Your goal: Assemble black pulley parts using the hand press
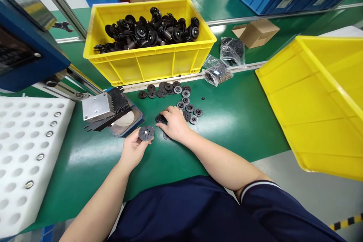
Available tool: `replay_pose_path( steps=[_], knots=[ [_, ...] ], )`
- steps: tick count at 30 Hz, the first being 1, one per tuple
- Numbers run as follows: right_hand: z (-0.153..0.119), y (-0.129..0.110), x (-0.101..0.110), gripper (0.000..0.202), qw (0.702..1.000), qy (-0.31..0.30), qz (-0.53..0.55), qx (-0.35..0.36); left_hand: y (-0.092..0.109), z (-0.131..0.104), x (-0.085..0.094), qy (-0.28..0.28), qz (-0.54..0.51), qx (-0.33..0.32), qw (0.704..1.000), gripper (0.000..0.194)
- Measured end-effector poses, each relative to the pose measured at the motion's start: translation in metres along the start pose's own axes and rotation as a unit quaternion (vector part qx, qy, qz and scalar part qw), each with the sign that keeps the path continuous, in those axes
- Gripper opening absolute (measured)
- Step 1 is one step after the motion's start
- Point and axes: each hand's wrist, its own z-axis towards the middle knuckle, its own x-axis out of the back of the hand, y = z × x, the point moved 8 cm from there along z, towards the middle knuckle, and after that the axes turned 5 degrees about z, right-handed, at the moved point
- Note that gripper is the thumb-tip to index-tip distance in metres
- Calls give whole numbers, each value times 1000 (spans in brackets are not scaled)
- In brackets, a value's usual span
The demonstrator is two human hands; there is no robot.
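Near the press base, my left hand (134, 148) is closed on a black round part (146, 133), its flat, holed disc facing up with a small bright centre. To its right, my right hand (175, 124) has its thumb and fingers around the edge of a black disc (160, 118) that lies on the green table (227, 121). Another disc (166, 136) shows partly beneath that hand. Several black and grey discs (185, 100) lie loose beyond and to the right of my right hand.
A yellow bin (155, 62) of black parts stands behind the discs. At left are a metal fixture (98, 106), a blue press (25, 41) and a white foam tray (17, 147). Plastic bags (217, 73), an open carton (259, 33) and another yellow bin (312, 102) are at right.
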Motion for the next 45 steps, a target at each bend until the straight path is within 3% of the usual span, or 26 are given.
replay_pose_path(
  steps=[4,7,10,13,19,28,37,45],
  knots=[
    [-1,2,2,38,1000,-2,30,-7,0,0,0,4,-8,10,1000,22],
    [-8,-2,13,37,995,29,98,-5,-4,-1,0,5,-4,14,1000,22],
    [-18,-17,28,37,974,75,210,43,-6,0,-1,-1,13,9,1000,16],
    [-29,-40,32,39,955,60,266,117,2,1,0,2,51,-26,998,11],
    [-39,-64,25,35,969,-17,180,168,21,1,-2,-8,128,-98,987,17],
    [-42,-68,23,22,977,-45,118,172,15,2,-2,-13,160,-88,983,18],
    [-41,-72,17,25,983,-39,89,154,13,0,0,-6,156,-83,984,20],
    [-40,-81,20,9,982,-30,20,184,14,-1,-1,-1,171,-89,981,12]
  ],
)
